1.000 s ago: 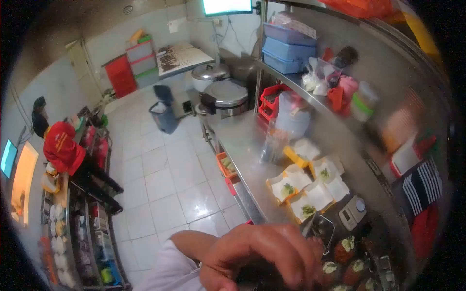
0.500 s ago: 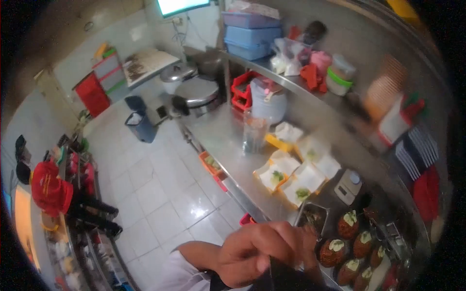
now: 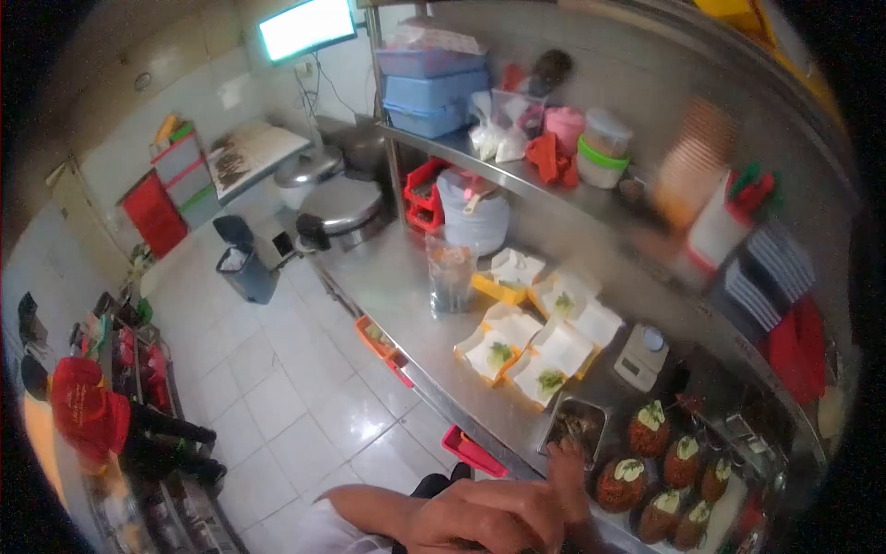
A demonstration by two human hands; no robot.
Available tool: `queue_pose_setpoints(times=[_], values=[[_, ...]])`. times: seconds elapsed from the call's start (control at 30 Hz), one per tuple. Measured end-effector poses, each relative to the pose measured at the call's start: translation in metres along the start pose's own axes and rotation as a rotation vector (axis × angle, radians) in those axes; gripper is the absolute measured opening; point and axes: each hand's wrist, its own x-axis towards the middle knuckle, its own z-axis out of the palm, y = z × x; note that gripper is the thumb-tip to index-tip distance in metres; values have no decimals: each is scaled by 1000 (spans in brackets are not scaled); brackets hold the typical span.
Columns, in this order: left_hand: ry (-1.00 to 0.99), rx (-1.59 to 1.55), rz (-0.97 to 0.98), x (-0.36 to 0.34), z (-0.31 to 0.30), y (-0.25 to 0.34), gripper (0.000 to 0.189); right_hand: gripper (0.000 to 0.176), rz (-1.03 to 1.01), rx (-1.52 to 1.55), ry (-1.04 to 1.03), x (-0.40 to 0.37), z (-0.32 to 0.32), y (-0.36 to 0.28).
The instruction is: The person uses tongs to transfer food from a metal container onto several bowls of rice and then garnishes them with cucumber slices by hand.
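Observation:
My left hand (image 3: pixel 494 515) is at the bottom centre, its fingers curled closed. Whatever may be in them is hidden. Beside it, my right hand (image 3: pixel 568 462) reaches over the near edge of a small metal pan (image 3: pixel 583 406) of dark greenish-brown food, fingers apart and pointing down. Its fingertips are too blurred to show a hold. To the right, several reddish-brown rounded mounds (image 3: pixel 620 484) topped with pale green and white pieces stand close together. Beyond the pan are open yellow food boxes (image 3: pixel 565 349) lined with white paper, some with green leaves inside.
A scale (image 3: pixel 640 358) stands by the boxes on the steel counter (image 3: pixel 406 309). A clear plastic container (image 3: pixel 452 277), a grey bucket (image 3: pixel 472 217) and large lidded pots (image 3: pixel 341 208) are farther back. The shelf (image 3: pixel 517 166) holds tubs. A person in red (image 3: pixel 88 411) stands at left.
The view has shifted, so the counter things sit farther left. My right hand now shows at the metal pan. My left hand is lower, and the dark shape beneath it is out of sight.

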Motion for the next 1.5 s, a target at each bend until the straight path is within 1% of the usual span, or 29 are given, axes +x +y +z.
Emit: queue_pose_setpoints(times=[0.07,0.13,0.17,0.23,0.33,0.37,0.4,0.43,0.47,0.5,0.53,0.57,0.6,0.63,0.67,0.7,0.73,0.77,0.83,0.9,0.97,1.0,1.03,1.07,1.17,1.27,1.37,1.47,1.5], values=[[21,-26,-24,-1,-13,-12,30,19,17,45,-42,8,-9,-2],[18,-60,-7,3,-20,-20,22,20,19,-1,51,10,-3,-5],[6,-85,22,6,-21,-26,18,22,23,7,-7,11,0,-3],[89,-247,-116,-6,-4,-29,22,30,106,27,-159,15,-18,-9],[-4,-312,-9,-14,3,-55,25,28,-36,-40,145,12,-29,4],[5,-367,-61,-14,0,-62,25,30,25,63,142,12,-52,4],[-76,-184,-86,-14,-9,-71,29,33,91,165,136,10,-74,5],[-162,-4,-103,-16,-20,-81,33,33,147,157,265,8,-82,11],[-353,84,-282,-24,-43,-86,36,34,193,133,391,1,-91,20],[-311,202,-387,-31,-51,-103,33,37,262,130,395,-6,-112,26],[-260,304,-691,-57,-67,-118,29,41,316,121,412,-9,-129,37],[-106,435,-900,-84,-76,-145,28,41,353,113,384,-18,-127,42],[-97,616,-1042,-104,-87,-173,32,45,424,111,352,-23,-125,46],[-69,800,-972,-139,-109,-209,36,49,487,108,324,-19,-124,50],[-40,985,-899,-180,-130,-238,42,58,704,187,-59,-10,-133,38],[3,989,-976,-211,-144,-265,49,58,705,185,-70,-3,-124,35],[51,992,-1047,-229,-152,-286,56,59,671,109,-183,4,-111,33],[67,990,-1055,-233,-155,-305,56,60,629,34,-298,7,-97,32],[60,882,-1269,-233,-163,-334,55,59,583,8,-311,19,-73,34],[11,938,-1207,-233,-162,-348,49,59,537,-14,-315,26,-64,30],[-48,993,-1139,-236,-159,-351,43,46,490,-45,-353,32,-68,24],[-51,990,-1052,-234,-157,-350,39,46,487,-47,-351,34,-66,30],[-55,984,-972,-234,-153,-348,34,38,401,-59,-407,34,-62,37],[-53,983,-976,-235,-148,-346,34,31,315,-71,-459,36,-59,44],[-63,1019,-1016,-237,-139,-339,29,21,367,-6,-527,43,-56,52],[9,964,-1019,-240,-133,-340,28,19,317,-15,-434,42,-78,50],[-30,900,-1119,-244,-141,-343,39,24,263,32,-421,35,-67,67],[-36,893,-1030,-234,-141,-341,35,30,353,43,-341,29,-89,69],[8,853,-1035,-227,-137,-339,28,30,347,43,-339,34,-89,74]])
